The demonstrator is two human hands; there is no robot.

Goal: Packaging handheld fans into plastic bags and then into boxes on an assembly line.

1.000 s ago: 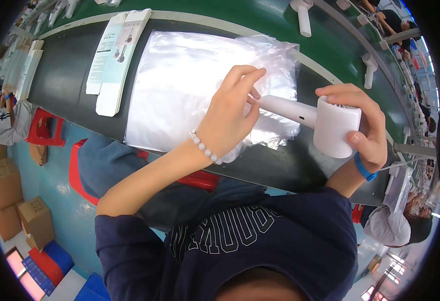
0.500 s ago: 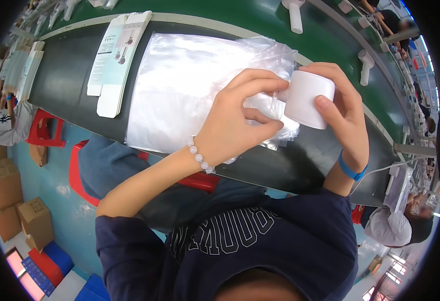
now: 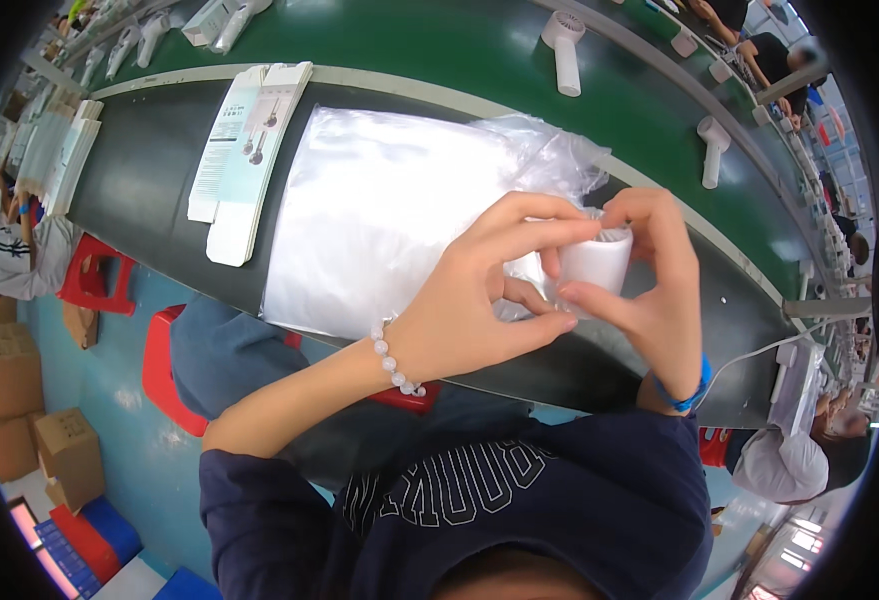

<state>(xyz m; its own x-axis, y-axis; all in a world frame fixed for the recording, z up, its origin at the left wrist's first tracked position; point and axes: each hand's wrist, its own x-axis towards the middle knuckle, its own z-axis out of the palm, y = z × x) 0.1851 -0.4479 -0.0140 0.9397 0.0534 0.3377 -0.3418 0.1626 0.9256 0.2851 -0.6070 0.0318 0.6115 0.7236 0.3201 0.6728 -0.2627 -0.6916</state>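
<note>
A white handheld fan (image 3: 597,262) is between my two hands above the dark worktop, its slatted end tilted upward. My right hand (image 3: 659,270) grips it from the right, thumb on the near side and fingers bent over the top. From the left, my left hand (image 3: 494,270) closes on it, with fingertips at the slatted rim and the thumb low on the near side. My fingers hide part of the fan's left side, and no handle can be made out. Just left of it lies a stack of clear plastic bags (image 3: 379,215), partly under my left hand.
Flat printed cartons (image 3: 249,165) lie left of the bags, with more cartons (image 3: 69,155) farther left. Beyond the worktop's pale rail runs a green conveyor belt (image 3: 409,50) carrying white handheld fans (image 3: 565,55). A thin white cable (image 3: 759,355) crosses the right side. Other people sit at both sides.
The fan has come lower and turned, so its slatted end now shows instead of its smooth side. My left fingers have moved onto its rim, and my right hand has shifted its grip.
</note>
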